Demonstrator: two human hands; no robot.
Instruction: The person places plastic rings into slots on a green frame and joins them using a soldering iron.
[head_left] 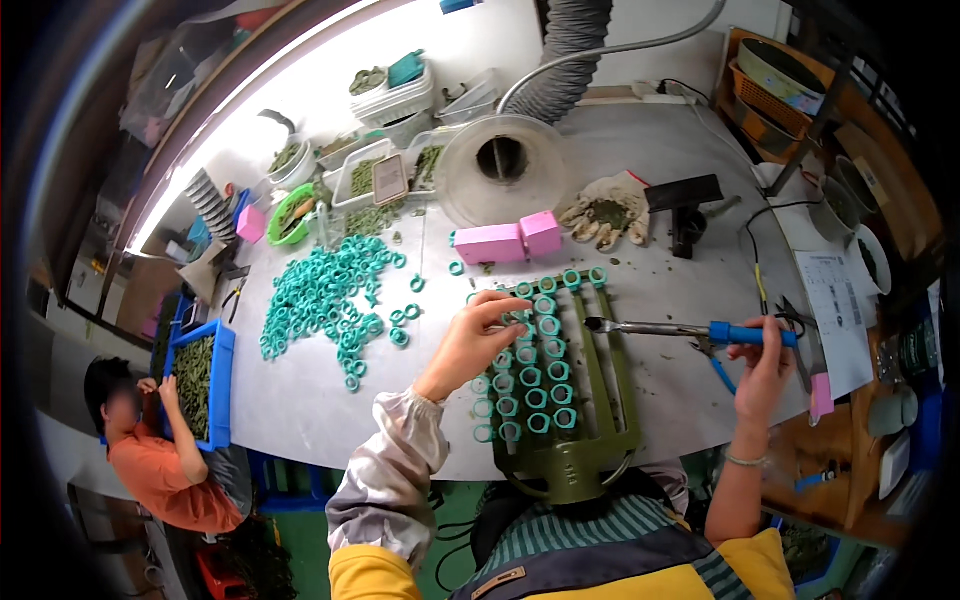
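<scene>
At the lower middle of the frame we wear a yellow top under a dark apron with a green-striped bib and a small tan tag. Our left hand (468, 345) emerges from a pale grey sleeve cover, gathered at the wrist. Our right hand (762, 372) is bare, a thin bracelet circling the wrist.

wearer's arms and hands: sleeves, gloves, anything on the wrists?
Left hand is ungloved; that forearm wears a shiny grey-beige oversleeve with a gathered elastic cuff, over a yellow sleeve. Right hand is also ungloved, forearm uncovered, with a thin beaded bracelet at the wrist.
</scene>
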